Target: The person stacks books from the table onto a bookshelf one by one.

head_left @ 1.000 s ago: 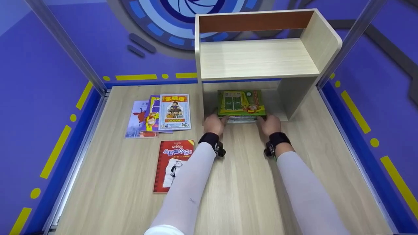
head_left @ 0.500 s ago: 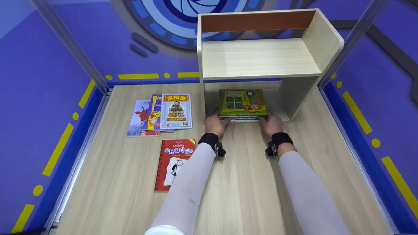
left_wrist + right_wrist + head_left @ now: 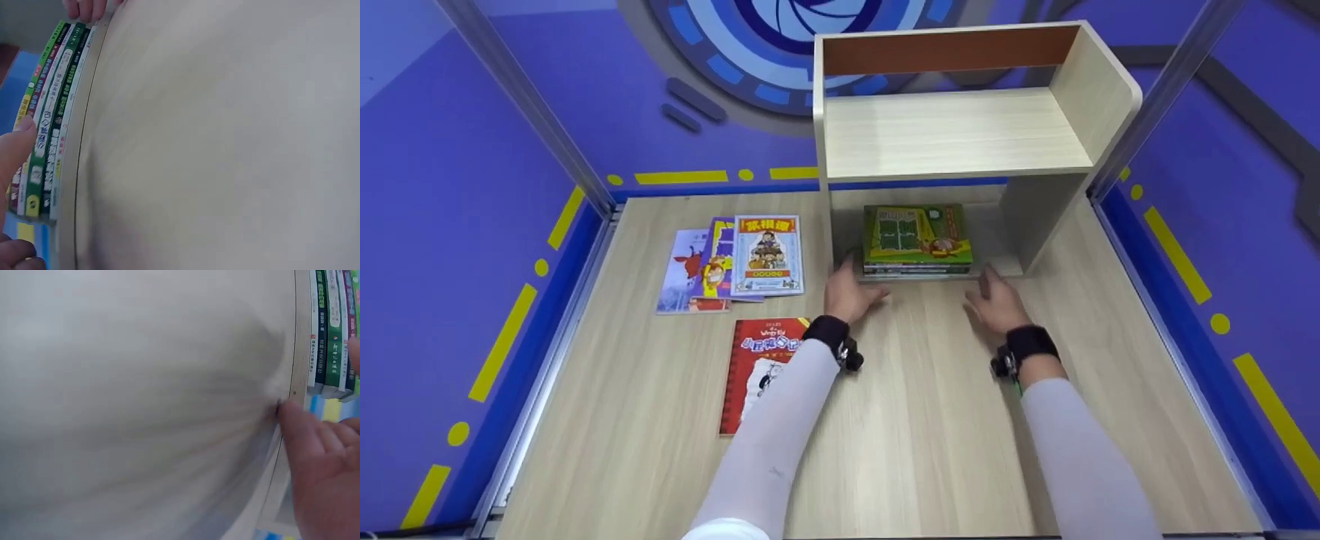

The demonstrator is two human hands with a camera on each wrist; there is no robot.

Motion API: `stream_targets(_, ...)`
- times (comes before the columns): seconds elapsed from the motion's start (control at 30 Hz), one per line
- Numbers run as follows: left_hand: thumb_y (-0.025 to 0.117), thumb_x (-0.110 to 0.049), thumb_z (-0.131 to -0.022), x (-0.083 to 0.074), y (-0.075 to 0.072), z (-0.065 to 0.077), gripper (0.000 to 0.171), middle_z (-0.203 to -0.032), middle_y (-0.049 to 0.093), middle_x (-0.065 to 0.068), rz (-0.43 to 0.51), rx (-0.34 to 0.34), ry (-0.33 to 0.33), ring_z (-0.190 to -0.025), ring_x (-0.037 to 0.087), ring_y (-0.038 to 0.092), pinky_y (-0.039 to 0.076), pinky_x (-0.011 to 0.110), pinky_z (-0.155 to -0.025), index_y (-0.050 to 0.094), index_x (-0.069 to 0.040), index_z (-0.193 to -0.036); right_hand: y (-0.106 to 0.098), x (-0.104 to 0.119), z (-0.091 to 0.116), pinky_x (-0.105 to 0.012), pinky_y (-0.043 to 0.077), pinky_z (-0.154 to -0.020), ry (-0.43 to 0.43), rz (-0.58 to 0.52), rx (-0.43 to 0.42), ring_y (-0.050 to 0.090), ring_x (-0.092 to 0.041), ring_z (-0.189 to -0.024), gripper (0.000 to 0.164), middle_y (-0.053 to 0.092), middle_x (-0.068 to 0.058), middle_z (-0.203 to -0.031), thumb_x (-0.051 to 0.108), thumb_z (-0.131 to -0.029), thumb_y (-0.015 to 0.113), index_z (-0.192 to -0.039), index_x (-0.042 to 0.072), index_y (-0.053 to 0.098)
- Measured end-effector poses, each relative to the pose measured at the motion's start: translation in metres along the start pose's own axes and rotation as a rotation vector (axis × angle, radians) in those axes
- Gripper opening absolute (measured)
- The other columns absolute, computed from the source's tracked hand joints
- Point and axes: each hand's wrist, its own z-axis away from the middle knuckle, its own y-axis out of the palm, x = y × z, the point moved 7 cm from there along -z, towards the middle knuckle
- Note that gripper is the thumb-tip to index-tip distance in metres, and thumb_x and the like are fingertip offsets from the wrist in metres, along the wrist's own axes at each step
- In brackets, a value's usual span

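Observation:
A stack of several books (image 3: 916, 238), with a green cover on top, lies flat on the lower level of the wooden bookshelf (image 3: 952, 135). Its spines (image 3: 48, 124) face out in the left wrist view. My left hand (image 3: 849, 295) is at the stack's left front corner, thumb stretched out and apart from the fingers; whether it touches the books cannot be told. Off the right front corner, my right hand (image 3: 996, 302) is apart from the stack, fingers extended and holding nothing. In the right wrist view that hand (image 3: 323, 467) appears beside the shelf's front edge.
Left of the shelf, a white-and-blue comic book (image 3: 767, 255) overlaps a purple book (image 3: 718, 259) and a pale book with a red animal (image 3: 681, 274). A red book (image 3: 750, 367) lies nearer, partly under my left forearm. Blue-purple walls (image 3: 450, 187) enclose the table.
Both hands have come away from the stack's front corners, the right one backward and to the right. The thumbs have spread off the books. The stack stays in place on the lower level.

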Motion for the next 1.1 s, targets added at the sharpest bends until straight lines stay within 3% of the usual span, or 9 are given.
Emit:
stream_targets(0.17, 0.078, -0.052, -0.068, -0.013, -0.008, 0.036, 0.101, -0.143, 0.044, 0.017, -0.186, 0.088, 0.063, -0.126, 0.033, 0.046, 0.039, 0.042, -0.104, 0.031, -0.011, -0.146, -0.002, 0.013, 0.043, -0.051, 0.019, -0.114, -0.024, 0.166, -0.080, 0.020, -0.037, -0.141, 0.078, 0.015, -0.021, -0.155, 0.033, -0.096, 0.052, -0.152, 0.009, 0.003)
stream_targets(0.3, 0.070, -0.049, -0.077, -0.035, -0.007, 0.085, 0.089, -0.150, 0.032, 0.020, -0.336, 0.166, 0.175, -0.138, 0.037, 0.031, 0.027, 0.047, -0.112, 0.031, -0.009, -0.146, 0.007, 0.033, 0.081, -0.051, 0.018, -0.114, -0.071, 0.234, -0.140, 0.014, -0.035, -0.143, 0.074, 0.009, -0.019, -0.157, 0.036, -0.096, 0.050, -0.152, 0.009, 0.008)
stream_targets(0.43, 0.066, -0.052, -0.080, -0.044, -0.014, 0.132, 0.083, -0.150, 0.032, 0.020, -0.440, 0.184, 0.260, -0.140, 0.037, 0.026, 0.024, 0.050, -0.113, 0.036, -0.009, -0.145, 0.029, 0.051, 0.118, -0.051, 0.019, -0.114, -0.099, 0.270, -0.132, 0.013, -0.035, -0.144, 0.075, 0.010, -0.019, -0.157, 0.040, -0.095, 0.052, -0.151, 0.008, 0.014)
stream_targets(0.57, 0.066, -0.054, -0.079, -0.038, -0.023, 0.164, 0.082, -0.149, 0.033, 0.020, -0.461, 0.161, 0.249, -0.140, 0.037, 0.026, 0.023, 0.050, -0.113, 0.040, -0.011, -0.143, 0.047, 0.062, 0.148, -0.054, 0.022, -0.112, -0.108, 0.290, -0.113, 0.012, -0.038, -0.143, 0.077, 0.011, -0.021, -0.156, 0.043, -0.093, 0.054, -0.150, 0.006, 0.018)
stream_targets(0.67, 0.067, -0.054, -0.079, -0.031, -0.028, 0.175, 0.081, -0.149, 0.033, 0.020, -0.421, 0.142, 0.228, -0.140, 0.036, 0.026, 0.022, 0.050, -0.113, 0.041, -0.011, -0.142, 0.053, 0.064, 0.160, -0.055, 0.025, -0.110, -0.111, 0.293, -0.126, 0.013, -0.039, -0.143, 0.079, 0.014, -0.022, -0.155, 0.043, -0.091, 0.056, -0.150, 0.005, 0.020)
stream_targets(0.83, 0.066, -0.052, -0.080, -0.020, -0.034, 0.176, 0.078, -0.149, 0.033, 0.019, -0.324, 0.127, 0.195, -0.139, 0.037, 0.027, 0.023, 0.050, -0.113, 0.042, -0.011, -0.142, 0.056, 0.061, 0.163, -0.054, 0.025, -0.110, -0.106, 0.288, -0.154, 0.016, -0.040, -0.142, 0.081, 0.018, -0.024, -0.154, 0.045, -0.090, 0.058, -0.148, 0.000, 0.022)
stream_targets(1.1, 0.069, -0.052, -0.078, 0.005, -0.065, 0.173, 0.080, -0.147, 0.036, 0.020, -0.320, 0.020, 0.105, -0.139, 0.036, 0.029, 0.024, 0.048, -0.113, 0.044, -0.010, -0.140, 0.065, 0.066, 0.159, -0.052, 0.027, -0.110, -0.089, 0.219, -0.157, 0.023, -0.039, -0.140, 0.078, 0.025, -0.023, -0.151, 0.039, -0.090, 0.060, -0.146, -0.003, 0.025)
